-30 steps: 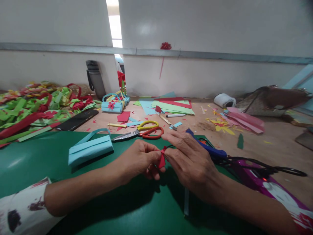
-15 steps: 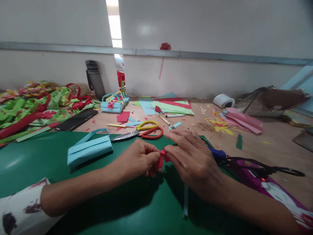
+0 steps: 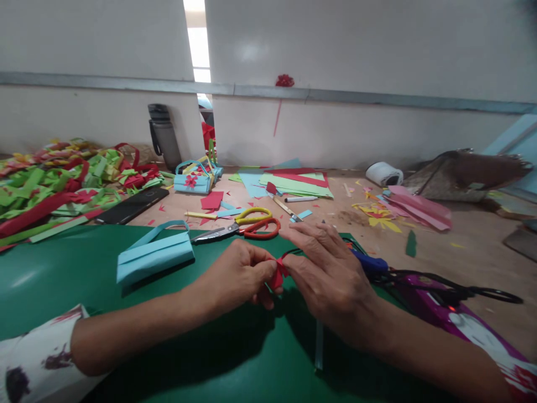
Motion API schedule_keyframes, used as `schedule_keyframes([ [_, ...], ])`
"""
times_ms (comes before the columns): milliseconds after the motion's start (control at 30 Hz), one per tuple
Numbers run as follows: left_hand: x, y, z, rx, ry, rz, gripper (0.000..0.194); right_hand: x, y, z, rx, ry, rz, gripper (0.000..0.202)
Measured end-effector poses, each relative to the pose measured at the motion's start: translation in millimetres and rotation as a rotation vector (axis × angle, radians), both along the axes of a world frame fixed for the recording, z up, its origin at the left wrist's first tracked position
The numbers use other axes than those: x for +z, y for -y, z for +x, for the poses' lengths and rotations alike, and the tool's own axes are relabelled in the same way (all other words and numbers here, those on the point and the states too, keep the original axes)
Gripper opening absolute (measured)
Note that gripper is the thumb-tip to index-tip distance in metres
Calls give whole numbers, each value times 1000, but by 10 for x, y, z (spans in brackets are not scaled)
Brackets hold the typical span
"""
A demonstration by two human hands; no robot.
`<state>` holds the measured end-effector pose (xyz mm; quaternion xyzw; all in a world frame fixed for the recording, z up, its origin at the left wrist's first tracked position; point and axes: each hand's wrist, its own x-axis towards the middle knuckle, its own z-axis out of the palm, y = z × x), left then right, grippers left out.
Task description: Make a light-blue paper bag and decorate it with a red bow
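My left hand [image 3: 247,274] pinches a small red paper piece [image 3: 277,274] between thumb and fingertips. My right hand [image 3: 335,280] meets it from the other side, its thumb side pressing the paper's right edge while the other fingers stretch forward. The folded red piece looks like part of a paper flower. To the left lies a light-blue paper handbag [image 3: 154,258] with a strap. Scissors [image 3: 247,225] with yellow and orange handles rest just beyond my hands. A blue glue gun [image 3: 371,263] is largely covered by my right hand, and a clear glue stick [image 3: 319,347] shows below it.
A magenta power strip [image 3: 457,319] with black cables sits at right. Coloured paper strips [image 3: 37,184], a phone [image 3: 132,205] and a bottle [image 3: 164,137] stand left. Paper sheets [image 3: 293,182], a pen [image 3: 301,198] and a finished blue bag [image 3: 192,182] lie behind the green mat [image 3: 188,358].
The red piece has turned slightly between my fingers, and my fingertips have come a little closer together. The lower fingers of my left hand have shifted slightly. Everything else stays put.
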<state>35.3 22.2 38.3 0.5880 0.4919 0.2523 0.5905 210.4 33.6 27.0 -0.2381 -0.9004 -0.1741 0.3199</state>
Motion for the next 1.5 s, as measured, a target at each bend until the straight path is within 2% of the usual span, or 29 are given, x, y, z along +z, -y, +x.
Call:
schedule_keyframes([
  [700,-11,-3,-11,-7,17,-14,24,3,31,20,-24,81,53,29],
  [1067,-41,-23,-10,-2,132,-41,21,26,49,3,-10,100,148,32],
  [1500,-24,-33,-25,-47,94,69,21,31,68,-42,-49,112,159,34],
])
